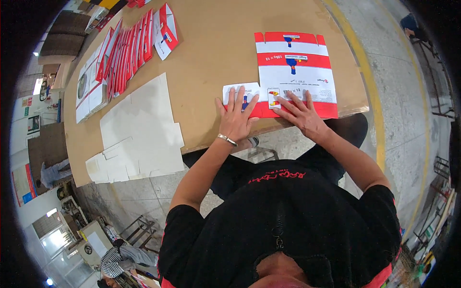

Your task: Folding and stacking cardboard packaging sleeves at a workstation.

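A flat red-and-white printed carton blank [288,74] lies on the brown tabletop in front of me, close to the table's near edge. My left hand [236,114] presses flat on its left flap, fingers spread and pointing away from me. On the lower right panel rests my right hand [305,116], its fingers apart, beside a small printed picture. Neither hand grips anything. Blue figures and red bands mark the blank, and its far edge has short tabs.
Folded red-and-white cartons [127,55] stand in a row at the far left. Nearer me lie pale cardboard sheets [141,127]. The brown table [211,43] ends just before my body. A yellow floor line [377,125] runs right. Another person [115,261] is at lower left.
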### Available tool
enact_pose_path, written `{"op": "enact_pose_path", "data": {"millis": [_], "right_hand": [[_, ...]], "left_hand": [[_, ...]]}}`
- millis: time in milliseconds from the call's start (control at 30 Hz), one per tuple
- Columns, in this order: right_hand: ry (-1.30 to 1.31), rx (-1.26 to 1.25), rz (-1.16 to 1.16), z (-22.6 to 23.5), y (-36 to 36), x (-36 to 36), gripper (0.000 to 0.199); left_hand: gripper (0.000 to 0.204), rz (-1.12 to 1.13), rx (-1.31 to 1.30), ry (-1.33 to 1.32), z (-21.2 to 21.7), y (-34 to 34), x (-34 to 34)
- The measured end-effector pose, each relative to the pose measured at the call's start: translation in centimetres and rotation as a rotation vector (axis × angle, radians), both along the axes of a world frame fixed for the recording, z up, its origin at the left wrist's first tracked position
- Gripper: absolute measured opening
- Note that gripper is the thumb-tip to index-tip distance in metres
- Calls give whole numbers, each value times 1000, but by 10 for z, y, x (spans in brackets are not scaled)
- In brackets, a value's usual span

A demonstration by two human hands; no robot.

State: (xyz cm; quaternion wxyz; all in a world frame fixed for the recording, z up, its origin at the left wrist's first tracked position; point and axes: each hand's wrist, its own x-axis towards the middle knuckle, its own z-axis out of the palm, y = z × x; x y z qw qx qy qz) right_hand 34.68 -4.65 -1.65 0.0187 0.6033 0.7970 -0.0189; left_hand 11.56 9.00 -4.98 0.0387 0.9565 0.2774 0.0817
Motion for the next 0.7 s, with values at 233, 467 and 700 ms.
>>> {"op": "enact_pose_path", "data": {"millis": [233, 467, 700], "right_hand": [[73, 1, -37, -8, -1, -4, 85], [78, 53, -61, -15, -3, -9, 83], [99, 26, -19, -13, -2, -7, 80]], "left_hand": [[63, 55, -5, 47, -4, -4, 4], [65, 183, -68, 84, 1, -13, 6], [62, 156, -145, 13, 3, -10, 4]]}}
